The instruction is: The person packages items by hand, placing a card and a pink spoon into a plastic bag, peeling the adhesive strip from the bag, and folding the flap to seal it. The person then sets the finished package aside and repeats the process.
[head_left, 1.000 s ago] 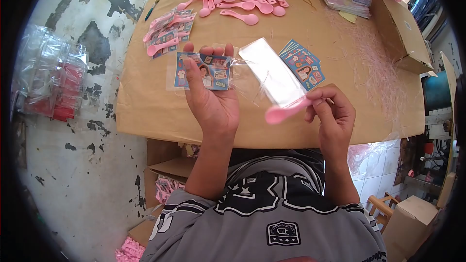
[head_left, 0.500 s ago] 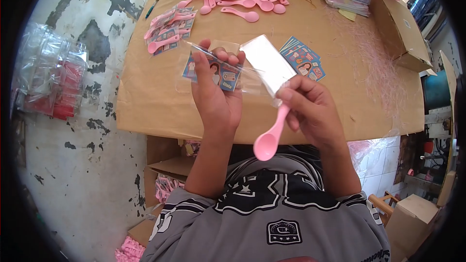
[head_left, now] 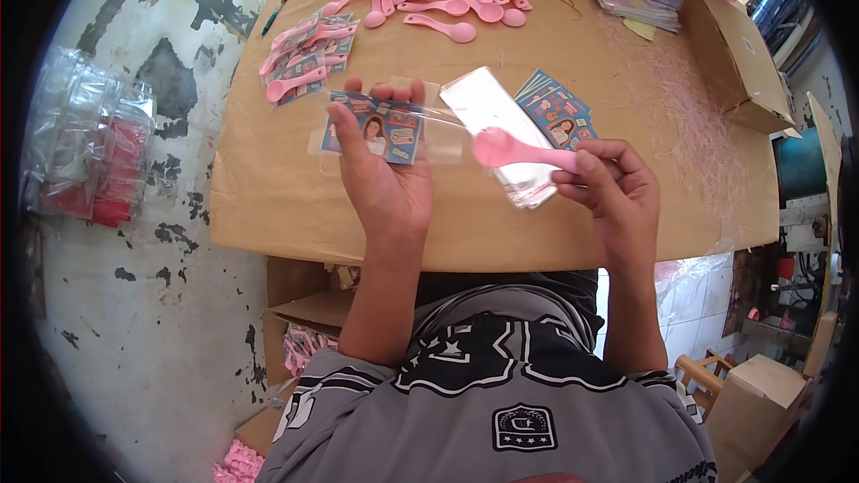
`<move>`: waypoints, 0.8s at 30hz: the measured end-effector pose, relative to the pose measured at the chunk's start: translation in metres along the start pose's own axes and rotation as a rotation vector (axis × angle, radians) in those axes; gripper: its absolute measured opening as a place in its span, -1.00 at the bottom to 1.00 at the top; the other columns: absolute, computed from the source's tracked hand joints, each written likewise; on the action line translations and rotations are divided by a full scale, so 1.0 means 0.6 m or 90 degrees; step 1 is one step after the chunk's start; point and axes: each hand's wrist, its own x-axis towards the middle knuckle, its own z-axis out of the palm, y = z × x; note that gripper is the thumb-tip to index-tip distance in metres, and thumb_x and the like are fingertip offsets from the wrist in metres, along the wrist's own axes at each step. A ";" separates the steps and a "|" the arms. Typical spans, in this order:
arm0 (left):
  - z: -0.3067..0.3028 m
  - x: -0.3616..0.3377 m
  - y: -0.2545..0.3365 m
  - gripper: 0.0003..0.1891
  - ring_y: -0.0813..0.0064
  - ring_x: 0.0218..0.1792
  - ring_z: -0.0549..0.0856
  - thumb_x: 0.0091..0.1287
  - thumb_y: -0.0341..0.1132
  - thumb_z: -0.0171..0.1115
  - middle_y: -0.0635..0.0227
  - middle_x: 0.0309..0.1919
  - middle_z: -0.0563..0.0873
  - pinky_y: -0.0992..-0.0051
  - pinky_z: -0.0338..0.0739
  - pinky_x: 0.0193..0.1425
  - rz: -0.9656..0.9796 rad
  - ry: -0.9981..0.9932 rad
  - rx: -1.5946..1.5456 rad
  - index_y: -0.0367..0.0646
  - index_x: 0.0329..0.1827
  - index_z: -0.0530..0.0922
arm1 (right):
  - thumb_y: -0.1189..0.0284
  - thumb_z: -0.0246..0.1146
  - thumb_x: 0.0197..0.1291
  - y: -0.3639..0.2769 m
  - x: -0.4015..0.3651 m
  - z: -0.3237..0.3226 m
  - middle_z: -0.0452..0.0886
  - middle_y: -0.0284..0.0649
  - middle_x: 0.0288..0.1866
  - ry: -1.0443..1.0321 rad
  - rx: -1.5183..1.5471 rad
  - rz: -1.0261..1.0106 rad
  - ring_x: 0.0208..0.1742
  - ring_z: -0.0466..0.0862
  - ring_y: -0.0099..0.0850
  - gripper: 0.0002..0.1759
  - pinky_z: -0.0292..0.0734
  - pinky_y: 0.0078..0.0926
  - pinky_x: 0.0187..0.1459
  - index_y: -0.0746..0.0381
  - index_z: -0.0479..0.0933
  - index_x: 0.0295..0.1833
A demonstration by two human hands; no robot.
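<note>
My left hand [head_left: 386,174], palm up, holds a blue printed card [head_left: 380,130] in a clear plastic bag, with the thumb over its left side. The bag's clear part stretches right toward the spoon. Between thumb and fingers, my right hand [head_left: 617,192] grips the handle of a pink spoon [head_left: 501,150], its bowl pointing left. Under the spoon lies a stack of clear bags [head_left: 479,98] on the table. Blue cards [head_left: 561,116] are fanned out beside that stack.
Many pink spoons [head_left: 447,7] are heaped at the table's [head_left: 429,237] back. Bagged spoons with cards [head_left: 309,58] lie at the left, near a pen [head_left: 276,15]. An open cardboard box [head_left: 738,63] and pink shreds [head_left: 689,134] are at the right.
My right hand has swung the spoon up, so its bowl now points left near the bag instead of down toward my body. My left hand has shifted slightly left with the card, turning it flatter.
</note>
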 end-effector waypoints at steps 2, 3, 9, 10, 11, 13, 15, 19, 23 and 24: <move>0.007 -0.012 -0.011 -0.49 0.32 0.06 0.73 0.64 0.01 0.22 0.22 -0.05 0.68 0.05 0.58 0.55 -0.030 -0.022 0.020 -0.20 0.38 0.40 | 0.48 0.29 0.55 0.000 -0.001 0.023 0.81 -0.03 -0.01 -0.056 0.033 0.026 -0.01 0.87 -0.28 -0.74 0.81 -0.43 0.06 0.43 0.56 0.19; 0.010 -0.017 -0.016 -0.48 0.32 0.07 0.73 0.64 0.02 0.21 0.22 -0.05 0.68 0.05 0.58 0.55 -0.041 -0.033 0.031 -0.19 0.39 0.39 | 0.48 0.28 0.55 0.001 0.000 0.032 0.80 -0.02 0.00 -0.087 0.049 0.039 0.02 0.86 -0.27 -0.73 0.81 -0.42 0.08 0.43 0.55 0.20; 0.018 -0.045 -0.032 -0.49 0.35 0.06 0.74 0.66 0.03 0.17 0.27 -0.05 0.67 0.07 0.53 0.59 -0.148 -0.072 0.008 -0.19 0.40 0.40 | 0.50 0.38 0.46 0.014 0.007 0.053 0.77 -0.19 0.00 -0.161 0.000 0.051 -0.06 0.78 -0.49 -0.71 0.67 -0.59 -0.08 0.34 0.55 0.20; 0.016 -0.049 -0.036 -0.48 0.31 0.07 0.75 0.66 0.04 0.17 0.27 -0.05 0.68 0.06 0.57 0.55 -0.167 -0.074 0.004 -0.19 0.41 0.38 | 0.49 0.41 0.43 0.019 0.009 0.051 0.75 -0.25 -0.03 -0.166 -0.026 0.045 -0.09 0.75 -0.56 -0.69 0.63 -0.63 -0.11 0.32 0.56 0.20; 0.016 -0.052 -0.040 -0.46 0.28 0.07 0.76 0.66 0.05 0.17 0.27 -0.04 0.68 0.04 0.62 0.50 -0.185 -0.076 0.000 -0.19 0.42 0.36 | 0.49 0.45 0.40 0.028 0.010 0.052 0.72 -0.30 -0.04 -0.153 -0.036 0.004 -0.10 0.71 -0.60 -0.66 0.59 -0.65 -0.11 0.30 0.56 0.19; 0.022 -0.062 -0.044 -0.47 0.28 0.08 0.76 0.66 0.04 0.16 0.27 -0.05 0.68 0.04 0.63 0.49 -0.212 -0.078 0.010 -0.19 0.42 0.36 | 0.47 0.51 0.32 0.044 0.013 0.058 0.64 -0.40 -0.08 -0.129 -0.056 -0.077 -0.12 0.61 -0.68 -0.62 0.51 -0.69 -0.10 0.25 0.56 0.17; 0.023 -0.064 -0.046 -0.48 0.28 0.08 0.76 0.66 0.03 0.16 0.26 -0.05 0.68 0.04 0.64 0.47 -0.237 -0.077 0.015 -0.19 0.42 0.36 | 0.48 0.54 0.29 0.049 0.012 0.058 0.58 -0.43 -0.06 -0.109 -0.096 -0.101 -0.05 0.56 -0.70 -0.62 0.49 -0.69 -0.06 0.23 0.56 0.14; 0.019 -0.061 -0.045 -0.50 0.26 0.12 0.76 0.68 -0.02 0.15 0.19 0.02 0.69 0.04 0.66 0.45 -0.280 -0.072 0.033 -0.20 0.43 0.36 | 0.49 0.56 0.21 0.045 0.006 0.070 0.60 -0.33 0.06 -0.049 -0.114 -0.177 0.15 0.58 -0.57 -0.54 0.52 -0.59 0.02 0.19 0.58 0.19; 0.022 -0.052 -0.037 -0.53 0.19 0.28 0.71 0.70 -0.09 0.13 0.04 0.23 0.66 0.02 0.62 0.50 -0.318 -0.035 0.054 -0.23 0.46 0.37 | 0.49 0.56 0.14 0.021 0.013 0.055 0.62 -0.10 0.33 -0.086 -0.341 -0.480 0.38 0.56 -0.27 -0.50 0.53 -0.37 0.16 0.13 0.67 0.23; 0.021 -0.046 -0.034 -0.53 0.16 0.32 0.68 0.70 -0.10 0.12 0.01 0.28 0.63 0.01 0.60 0.52 -0.322 -0.032 0.042 -0.23 0.47 0.37 | 0.49 0.55 0.13 0.010 0.016 0.039 0.60 -0.04 0.39 -0.125 -0.396 -0.537 0.42 0.55 -0.20 -0.51 0.53 -0.32 0.20 0.11 0.70 0.22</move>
